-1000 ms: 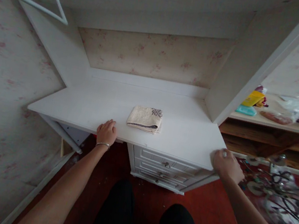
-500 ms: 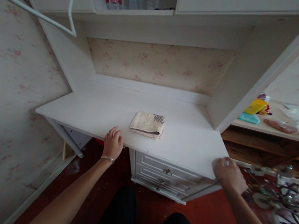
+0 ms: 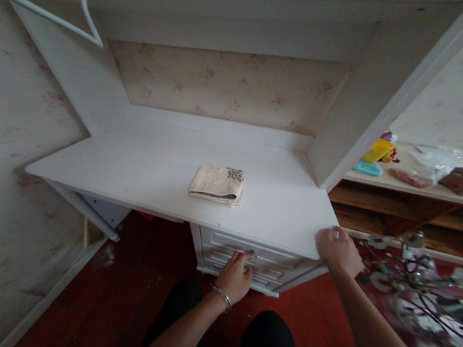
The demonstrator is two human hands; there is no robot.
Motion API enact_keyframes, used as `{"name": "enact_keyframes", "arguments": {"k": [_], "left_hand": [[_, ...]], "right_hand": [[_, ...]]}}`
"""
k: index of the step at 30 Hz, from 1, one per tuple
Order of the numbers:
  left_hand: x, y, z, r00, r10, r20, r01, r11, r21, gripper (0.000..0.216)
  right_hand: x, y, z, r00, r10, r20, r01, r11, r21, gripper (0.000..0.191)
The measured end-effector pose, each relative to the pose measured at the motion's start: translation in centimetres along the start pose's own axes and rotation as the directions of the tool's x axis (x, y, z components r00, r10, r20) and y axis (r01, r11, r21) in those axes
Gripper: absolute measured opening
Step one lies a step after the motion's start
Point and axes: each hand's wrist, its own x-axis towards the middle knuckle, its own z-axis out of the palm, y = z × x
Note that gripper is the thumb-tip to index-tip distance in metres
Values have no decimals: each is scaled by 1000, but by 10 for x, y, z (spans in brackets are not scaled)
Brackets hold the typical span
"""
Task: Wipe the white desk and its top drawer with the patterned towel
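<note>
A white laminated tabletop (image 3: pixel 139 167) is seen from above, with a folded beige towel bearing a dark pattern (image 3: pixel 217 183) lying near its middle. The left hand (image 3: pixel 236 275), a thin metal bangle (image 3: pixel 223 297) on its wrist, is placed at the small metal knob (image 3: pixel 252 253) of the top white panelled drawer (image 3: pixel 241 245) under the tabletop. The right hand (image 3: pixel 337 250) is laid on the tabletop's front right corner. Dark trousers (image 3: pixel 230 339) are seen over a red-brown floor (image 3: pixel 126 274).

White desk (image 3: pixel 135 166), folded towel (image 3: pixel 217 183) on top
</note>
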Motion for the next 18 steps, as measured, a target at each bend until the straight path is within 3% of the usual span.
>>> {"name": "enact_keyframes", "arguments": {"k": [5,13,18], "left_hand": [[14,-4,20,990,-64,122,46,989,142,39],[29,0,24,974,-159,158,98,937,336,46],[27,-7,29,991,-78,111,53,974,218,48]], "right_hand": [[1,0,1,998,34,-44,-31,998,47,52],[3,0,1,996,62,-60,-58,996,63,52],[2,-2,0,996,69,-51,-65,996,67,52]]}}
